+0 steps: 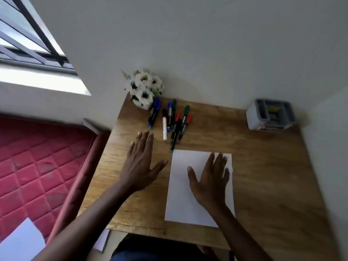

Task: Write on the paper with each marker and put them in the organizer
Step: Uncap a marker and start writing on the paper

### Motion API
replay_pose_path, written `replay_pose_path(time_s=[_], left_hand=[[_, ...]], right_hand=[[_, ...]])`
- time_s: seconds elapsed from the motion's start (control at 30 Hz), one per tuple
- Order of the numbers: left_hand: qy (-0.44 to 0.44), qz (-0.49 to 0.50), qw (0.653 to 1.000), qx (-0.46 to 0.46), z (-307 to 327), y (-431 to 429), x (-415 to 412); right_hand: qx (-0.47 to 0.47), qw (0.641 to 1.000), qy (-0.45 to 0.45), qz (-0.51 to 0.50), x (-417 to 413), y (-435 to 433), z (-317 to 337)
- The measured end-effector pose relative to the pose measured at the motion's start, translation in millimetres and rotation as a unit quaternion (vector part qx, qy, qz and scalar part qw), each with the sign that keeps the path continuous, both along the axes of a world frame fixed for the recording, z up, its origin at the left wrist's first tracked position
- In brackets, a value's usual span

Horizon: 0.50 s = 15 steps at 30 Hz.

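While the left hand (140, 166) is lying flat over the wood at nine o'clock from the paper (178, 200), its grip is showing spread, fingers straight and pointing toward twelve o'clock, thumb out toward three, holding nothing. The right hand (209, 183) is lying over the upper right part of the paper, its grip likewise spread and empty, and it is covering that part of the sheet; whether either palm is touching the surface cannot be told. The paper is sitting upright on the table (263, 166), near the six o'clock edge. The markers (174, 121) are lying in a loose pile at twelve o'clock from the left fingertips, several crossing one another, with a white marker (164, 127) on the pile's nine o'clock side and two blue markers (154, 113) slightly apart beyond it. One dark marker is reaching down just beside the paper's eleven o'clock corner. A pot of white flowers (144, 87) is standing at the table's eleven o'clock corner, just beside the blue markers. The grey organizer (253, 119) is standing at the one o'clock corner against the wall (207, 44), well apart from the pile, with bare wood running between. A red quilted bed (37, 162) is lying at nine o'clock from the table, a loose sheet (20, 242) is resting on it, and a window (28, 40) is showing at ten o'clock.
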State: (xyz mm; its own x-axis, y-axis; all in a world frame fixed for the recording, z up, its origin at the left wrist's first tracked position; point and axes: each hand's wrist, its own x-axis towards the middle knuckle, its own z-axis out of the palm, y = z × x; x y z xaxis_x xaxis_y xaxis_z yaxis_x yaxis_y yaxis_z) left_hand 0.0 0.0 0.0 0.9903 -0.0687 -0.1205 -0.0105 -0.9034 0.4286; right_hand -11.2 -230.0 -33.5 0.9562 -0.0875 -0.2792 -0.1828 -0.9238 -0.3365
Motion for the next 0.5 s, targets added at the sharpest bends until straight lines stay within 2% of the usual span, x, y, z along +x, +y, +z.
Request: replay_pose_path(time_s=[0.13, 0.27, 0.37, 0.5], left_hand=[[-0.007, 0.019, 0.999, 0.038, -29.5, -1.2, 21.7], [-0.019, 0.013, 0.998, 0.065, -63.8, 0.1, 31.0], [-0.04, 0.007, 0.993, 0.107, -79.4, -2.1, 28.5], [-0.059, 0.0, 0.992, 0.108, -85.2, -2.2, 28.6]], right_hand=[[-0.075, 0.996, -0.037, 0.009, 24.2, 2.9, -19.8], [-0.125, 0.986, -0.082, 0.075, 32.8, -1.2, -41.3], [-0.135, 0.981, -0.096, 0.098, 35.5, -9.7, -49.7], [-0.139, 0.976, -0.107, 0.127, 38.7, -12.7, -51.9]])
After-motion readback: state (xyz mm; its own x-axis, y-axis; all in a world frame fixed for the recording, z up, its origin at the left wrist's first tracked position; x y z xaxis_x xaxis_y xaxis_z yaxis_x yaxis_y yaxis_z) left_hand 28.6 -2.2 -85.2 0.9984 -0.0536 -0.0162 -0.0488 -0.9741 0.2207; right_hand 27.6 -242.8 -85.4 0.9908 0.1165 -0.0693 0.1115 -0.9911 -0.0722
